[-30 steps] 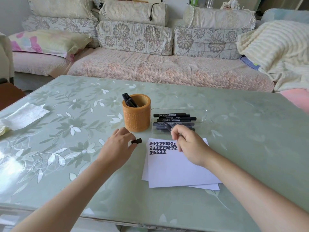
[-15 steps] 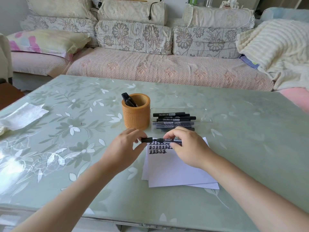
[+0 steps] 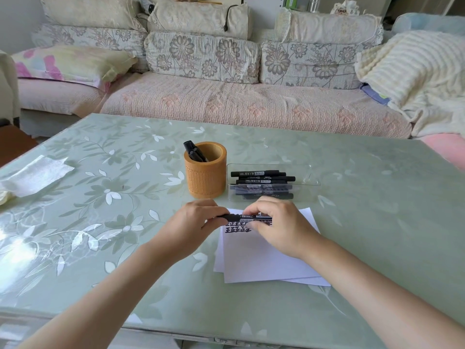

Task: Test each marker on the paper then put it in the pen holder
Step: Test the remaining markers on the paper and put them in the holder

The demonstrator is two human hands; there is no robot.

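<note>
Marker (image 3: pixel 239 217) held flat just above paper (image 3: pixel 264 258), over black test marks. Left hand (image 3: pixel 193 224) pinches cap end. Right hand (image 3: pixel 279 226) grips barrel. Cap pushed all way on? Cannot tell.

Risk: loose cap may pop off, so ink dries or smears fingers.

Pen holder (image 3: pixel 205 177) just behind paper, standing markers (image 3: pixel 192 152) poke out. Clear box (image 3: pixel 309 173) beside it, waiting markers (image 3: pixel 261 178) lie flat inside.

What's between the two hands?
A black marker spans the gap, gripped by the left hand and right hand, above the paper; head view.
</note>
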